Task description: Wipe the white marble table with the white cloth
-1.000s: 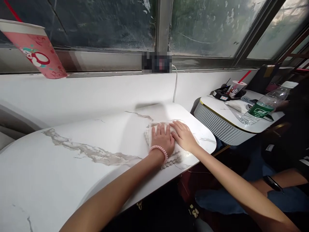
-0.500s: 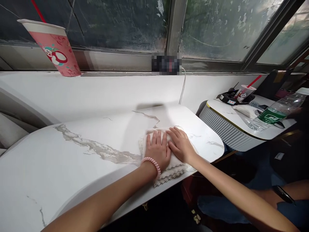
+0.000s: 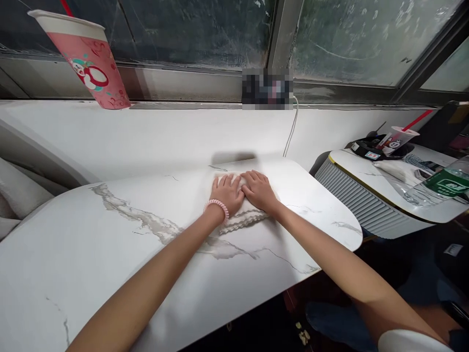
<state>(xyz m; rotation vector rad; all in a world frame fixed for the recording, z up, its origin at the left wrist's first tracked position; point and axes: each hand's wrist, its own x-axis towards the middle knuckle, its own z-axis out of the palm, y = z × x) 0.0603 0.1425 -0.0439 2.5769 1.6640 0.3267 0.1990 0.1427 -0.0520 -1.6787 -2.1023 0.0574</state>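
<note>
A folded white cloth (image 3: pixel 246 215) with a wavy edge lies on the white marble-patterned tabletop (image 3: pixel 146 283), towards its back edge. My left hand (image 3: pixel 227 193) rests flat on the cloth's left part, fingers spread; a pink coiled band (image 3: pixel 220 208) circles that wrist. On the cloth's right part lies my right hand (image 3: pixel 259 190), its fingers stretched out and its thumb close to my left hand. Both palms hide much of the cloth.
A pink paper cup (image 3: pixel 91 71) with a red straw stands on the window ledge, left. A blurred-out object (image 3: pixel 267 89) with a white cable (image 3: pixel 291 129) sits mid-ledge. At right, a ribbed side table (image 3: pixel 340 195) bears a plastic bottle (image 3: pixel 439 188) and another cup (image 3: pixel 397 140).
Both hands have slid the cloth away from the table's front edge towards the wall, staying flat on it. The view has also shifted somewhat.
</note>
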